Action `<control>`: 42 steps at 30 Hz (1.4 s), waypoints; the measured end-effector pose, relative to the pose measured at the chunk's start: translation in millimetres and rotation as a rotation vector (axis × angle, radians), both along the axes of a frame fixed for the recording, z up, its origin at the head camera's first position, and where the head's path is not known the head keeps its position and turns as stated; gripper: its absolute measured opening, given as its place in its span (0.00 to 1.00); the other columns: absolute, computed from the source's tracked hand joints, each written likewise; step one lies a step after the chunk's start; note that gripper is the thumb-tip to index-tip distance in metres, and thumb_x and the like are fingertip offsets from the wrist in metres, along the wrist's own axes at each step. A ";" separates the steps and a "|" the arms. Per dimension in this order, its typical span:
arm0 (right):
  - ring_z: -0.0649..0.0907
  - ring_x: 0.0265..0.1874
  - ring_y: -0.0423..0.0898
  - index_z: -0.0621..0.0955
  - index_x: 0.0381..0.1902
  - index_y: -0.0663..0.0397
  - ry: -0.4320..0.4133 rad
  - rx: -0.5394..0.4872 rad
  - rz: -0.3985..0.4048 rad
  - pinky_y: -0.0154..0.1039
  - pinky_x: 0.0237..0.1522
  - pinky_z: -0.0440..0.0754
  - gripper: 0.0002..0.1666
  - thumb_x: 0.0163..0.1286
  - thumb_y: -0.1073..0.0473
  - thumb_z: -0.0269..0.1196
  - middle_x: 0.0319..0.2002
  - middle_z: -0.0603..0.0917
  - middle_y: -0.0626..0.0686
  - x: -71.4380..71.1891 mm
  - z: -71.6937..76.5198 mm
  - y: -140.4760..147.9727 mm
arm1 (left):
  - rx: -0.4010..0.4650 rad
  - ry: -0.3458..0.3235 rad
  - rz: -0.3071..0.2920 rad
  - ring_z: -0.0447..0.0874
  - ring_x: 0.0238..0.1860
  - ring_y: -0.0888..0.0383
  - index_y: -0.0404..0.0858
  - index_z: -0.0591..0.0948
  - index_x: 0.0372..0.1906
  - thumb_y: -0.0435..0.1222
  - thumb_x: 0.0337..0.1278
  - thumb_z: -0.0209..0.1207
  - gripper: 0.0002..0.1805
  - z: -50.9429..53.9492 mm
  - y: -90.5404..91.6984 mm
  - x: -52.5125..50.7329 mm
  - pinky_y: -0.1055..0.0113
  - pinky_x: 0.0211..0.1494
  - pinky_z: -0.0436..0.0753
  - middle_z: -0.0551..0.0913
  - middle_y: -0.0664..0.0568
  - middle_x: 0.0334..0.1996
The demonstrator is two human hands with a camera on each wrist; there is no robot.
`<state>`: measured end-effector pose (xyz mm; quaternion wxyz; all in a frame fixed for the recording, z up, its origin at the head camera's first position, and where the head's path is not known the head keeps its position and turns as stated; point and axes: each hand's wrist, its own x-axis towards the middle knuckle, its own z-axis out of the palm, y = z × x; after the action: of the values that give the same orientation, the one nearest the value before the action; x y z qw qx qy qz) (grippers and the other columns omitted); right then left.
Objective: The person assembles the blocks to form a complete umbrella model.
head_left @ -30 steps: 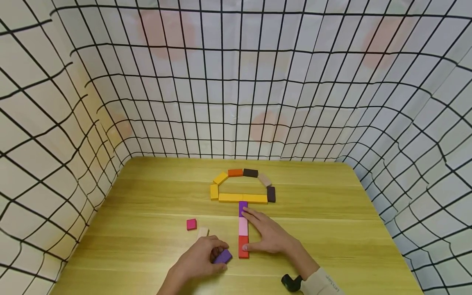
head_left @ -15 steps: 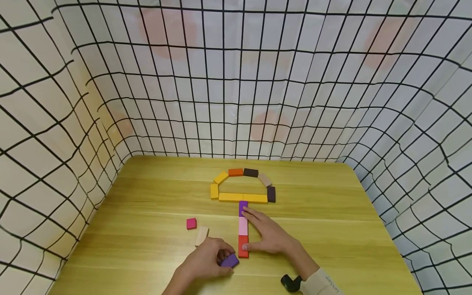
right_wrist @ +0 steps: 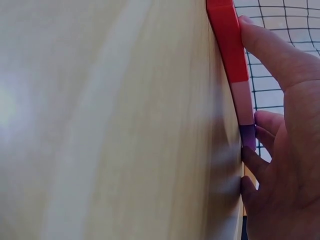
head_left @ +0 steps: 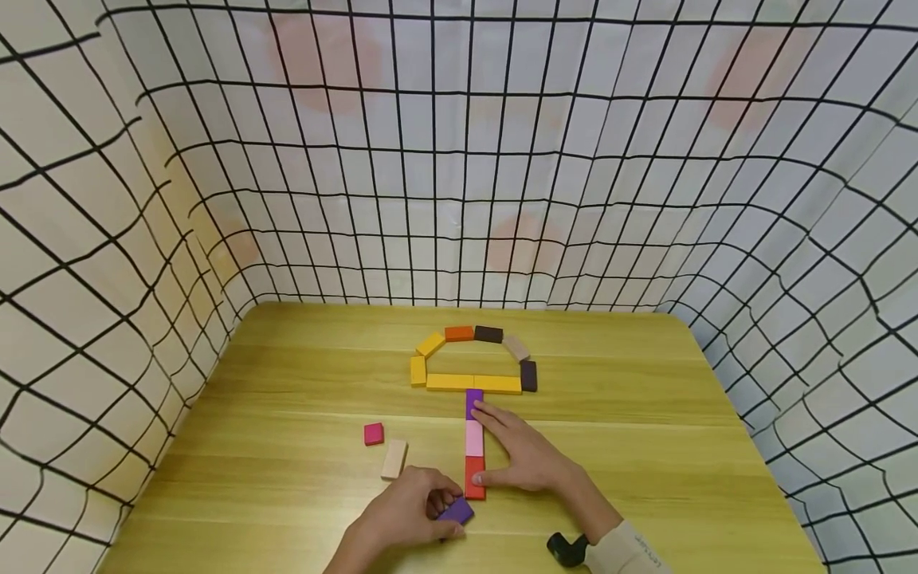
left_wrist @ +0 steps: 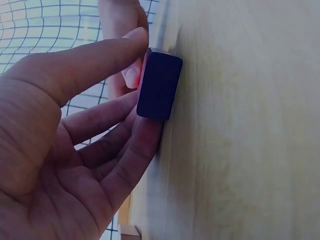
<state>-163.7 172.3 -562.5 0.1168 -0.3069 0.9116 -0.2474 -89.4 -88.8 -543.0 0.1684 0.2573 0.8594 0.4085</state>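
Observation:
My left hand pinches a purple block between thumb and fingers, just below the near end of a column of blocks. In the left wrist view, the block looks dark and is held at the tabletop. From far to near, the column has a purple block, a pink block and a red block. My right hand rests over the column, its thumb on the red block and fingertips on the far purple one. In the right wrist view, the thumb touches the red block.
Beyond the column, two yellow blocks form a bar under an arch with an orange block and a dark block. A pink-red square block and a cream block lie left. Black netting surrounds the table.
My left hand has moved right and slightly nearer with the purple block, bringing it close to the red block's near end. The cream block is now uncovered. My right hand has stayed put.

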 end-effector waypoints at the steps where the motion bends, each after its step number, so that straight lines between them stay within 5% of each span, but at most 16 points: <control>1: 0.58 0.82 0.51 0.54 0.84 0.35 0.002 0.000 0.000 0.58 0.78 0.63 0.63 0.59 0.19 0.63 0.84 0.52 0.41 0.0 -0.3 0.0 | 0.000 -0.003 0.004 0.81 0.32 0.72 0.40 0.88 0.47 0.46 0.49 0.79 0.22 0.1 -0.4 0.5 0.77 0.37 0.81 0.85 0.64 0.33; 22: 0.57 0.82 0.54 0.55 0.84 0.37 -0.026 -0.028 0.007 0.62 0.78 0.62 0.61 0.61 0.22 0.64 0.83 0.53 0.43 1.0 1.2 -2.3 | 0.008 -0.001 0.018 0.79 0.31 0.73 0.41 0.88 0.46 0.44 0.49 0.79 0.20 -3.4 2.9 4.6 0.77 0.36 0.81 0.83 0.65 0.32; 32: 0.58 0.82 0.54 0.55 0.84 0.38 -0.026 -0.033 0.008 0.62 0.77 0.63 0.61 0.61 0.23 0.65 0.83 0.54 0.43 1.4 0.2 -2.0 | -0.024 0.057 0.020 0.77 0.29 0.74 0.42 0.89 0.45 0.46 0.50 0.78 0.19 -2.2 4.1 5.9 0.78 0.34 0.79 0.83 0.65 0.31; 42: 0.57 0.81 0.55 0.55 0.84 0.38 -0.027 -0.041 0.005 0.63 0.77 0.62 0.62 0.61 0.23 0.65 0.84 0.53 0.43 0.6 -0.5 -1.8 | -0.021 0.022 0.045 0.78 0.30 0.73 0.42 0.89 0.44 0.46 0.50 0.78 0.18 -5.0 5.8 4.9 0.78 0.34 0.80 0.82 0.67 0.30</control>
<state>-163.1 170.5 -563.0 0.1234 -0.3084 0.9038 -0.2698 -84.5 -82.9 -548.0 0.1525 0.2406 0.8710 0.4002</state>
